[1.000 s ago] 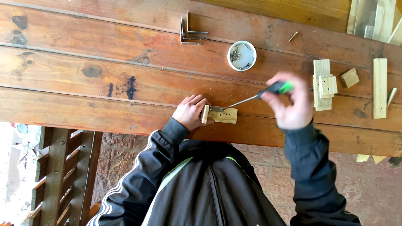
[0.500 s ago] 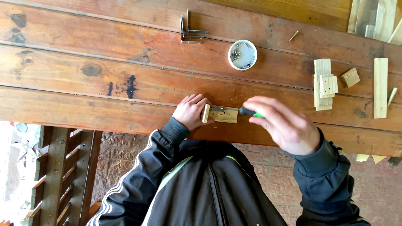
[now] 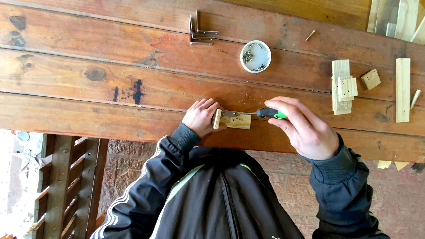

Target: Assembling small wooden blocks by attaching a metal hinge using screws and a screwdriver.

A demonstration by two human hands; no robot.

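Note:
My left hand [image 3: 201, 117] presses on the upright end of a small L-shaped wooden piece [image 3: 233, 120] lying near the front edge of the wooden table [image 3: 88, 102]. A metal bracket sits in the corner of that piece. My right hand [image 3: 303, 128] grips a screwdriver [image 3: 265, 113] with a black and green handle. Its thin shaft lies almost flat and points left, with the tip at the bracket by the upright block.
A white round tub of screws [image 3: 255, 56] stands behind the work. Metal angle brackets [image 3: 199, 32] lie at the back left of it. Wood offcuts [image 3: 344, 87], a long strip [image 3: 402, 90] and a loose screw [image 3: 310, 35] lie to the right. A slatted wooden structure [image 3: 62, 186] stands below left.
My right hand came down and left from above the table, and the screwdriver swung from a steep slant to nearly flat, tip on the bracket. My left hand stayed on the piece.

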